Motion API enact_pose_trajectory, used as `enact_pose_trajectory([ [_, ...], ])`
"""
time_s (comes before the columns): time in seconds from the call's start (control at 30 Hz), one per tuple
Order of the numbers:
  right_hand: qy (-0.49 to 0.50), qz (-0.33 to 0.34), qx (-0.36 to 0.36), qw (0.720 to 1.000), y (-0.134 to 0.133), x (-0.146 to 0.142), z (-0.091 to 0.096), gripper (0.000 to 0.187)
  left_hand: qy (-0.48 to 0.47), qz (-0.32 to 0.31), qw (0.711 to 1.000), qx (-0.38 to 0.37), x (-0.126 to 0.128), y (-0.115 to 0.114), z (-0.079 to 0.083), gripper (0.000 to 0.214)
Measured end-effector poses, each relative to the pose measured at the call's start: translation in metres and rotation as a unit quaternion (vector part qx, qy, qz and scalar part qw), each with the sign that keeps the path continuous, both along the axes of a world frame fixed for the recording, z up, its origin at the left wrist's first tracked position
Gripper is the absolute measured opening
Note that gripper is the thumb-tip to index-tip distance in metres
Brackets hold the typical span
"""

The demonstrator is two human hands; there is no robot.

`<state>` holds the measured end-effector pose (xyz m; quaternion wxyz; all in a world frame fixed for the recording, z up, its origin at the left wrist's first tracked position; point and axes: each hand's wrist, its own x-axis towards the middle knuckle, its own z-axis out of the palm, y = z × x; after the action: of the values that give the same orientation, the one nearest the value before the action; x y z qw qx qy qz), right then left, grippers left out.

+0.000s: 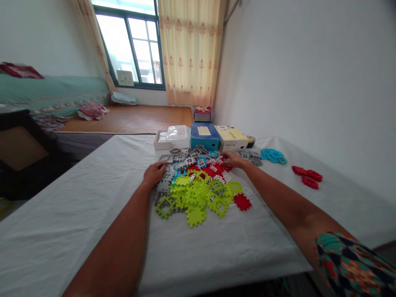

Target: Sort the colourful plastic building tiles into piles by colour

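The left hand [154, 173], fingers loosely curled, lies against grey pieces at the left of the heaped notched plastic tiles [195, 196] on the worktop [93, 185]; the right hand [233, 159] bends over red ones at the far right. I cannot tell whether either grips. Behind stand a white tray [161, 145] holding something white, a translucent box [178, 141], a blue box [204, 143] and a yellow-and-white box [234, 144].

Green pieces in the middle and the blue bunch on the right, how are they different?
The green pieces are yellowish green; the blue bunch is bright blue. The green pieces spread loosely among other colours, while the blue bunch sits close together on its own. The green pieces lie nearer the person, the blue bunch farther off. Both are on the white cloth.
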<state>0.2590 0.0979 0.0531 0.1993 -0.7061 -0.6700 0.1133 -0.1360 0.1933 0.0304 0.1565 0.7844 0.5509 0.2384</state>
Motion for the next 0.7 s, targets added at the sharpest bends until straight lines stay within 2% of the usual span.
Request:
enact_pose_trajectory([
  [0.07,0.051,0.006,-0.003,0.999,-0.002,0.000,0.006,0.039,0.003,0.001,1.000,-0.001,0.000,0.000,0.000,0.036],
  [0.17,0.110,0.051,0.019,0.992,-0.010,-0.007,0.017,0.028,0.009,0.001,1.000,0.002,0.000,0.000,0.000,0.037],
  [0.3,0.070,0.070,0.113,0.989,-0.033,-0.021,0.034,0.019,0.013,-0.003,1.000,0.008,-0.001,0.001,-0.001,0.038],
  [0.4,0.051,0.015,0.173,0.984,-0.056,-0.010,0.041,0.020,0.007,-0.008,1.000,0.013,-0.002,0.003,-0.003,0.038],
  [0.5,0.089,-0.103,0.219,0.966,-0.084,0.033,0.038,0.021,0.005,-0.008,1.000,0.005,-0.003,0.005,-0.004,0.038],
  [0.57,0.171,-0.209,0.239,0.933,-0.106,0.075,0.030,0.018,0.006,-0.008,1.000,0.004,-0.004,0.006,-0.004,0.038],
  [0.63,0.277,-0.311,0.260,0.871,-0.133,0.120,0.020,0.016,0.011,-0.010,1.000,0.007,-0.005,0.008,-0.004,0.038],
  [0.7,0.335,-0.403,0.288,0.802,-0.164,0.162,0.010,0.015,0.017,-0.012,1.000,0.009,-0.005,0.009,-0.004,0.039],
])
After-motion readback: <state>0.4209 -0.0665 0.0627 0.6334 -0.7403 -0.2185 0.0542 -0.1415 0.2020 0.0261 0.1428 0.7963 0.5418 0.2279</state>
